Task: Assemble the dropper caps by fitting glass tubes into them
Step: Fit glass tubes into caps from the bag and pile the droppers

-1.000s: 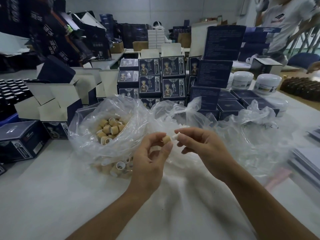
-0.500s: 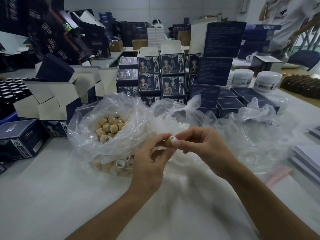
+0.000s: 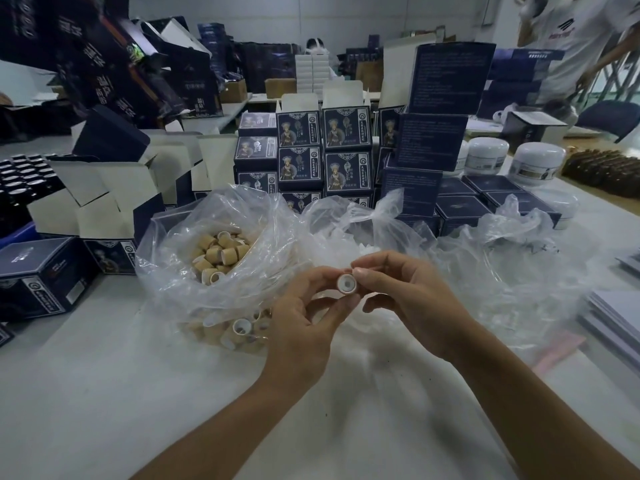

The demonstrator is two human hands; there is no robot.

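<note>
A small tan dropper cap [image 3: 347, 284] with a white inside is held between both hands above the table, its open end turned toward me. My left hand [image 3: 304, 320] pinches it from the left and below with thumb and forefinger. My right hand [image 3: 408, 299] pinches it from the right with fingertips at its rim. A clear plastic bag [image 3: 221, 271] left of the hands holds several tan caps [image 3: 218, 252]. A second clear bag [image 3: 349, 233] behind the hands holds small white parts. No glass tube is visible.
Dark blue product boxes [image 3: 325, 150] are stacked behind the bags, with open cartons [image 3: 97, 199] at left and white jars [image 3: 536, 164] at right. Another crumpled clear bag [image 3: 512, 265] lies to the right. A person in a white shirt [image 3: 581, 39] stands at the far right.
The two hands came together, pushing the white part into the tan cap. The cap has since turned so that its open end faces me, and the hands sit slightly lower.
</note>
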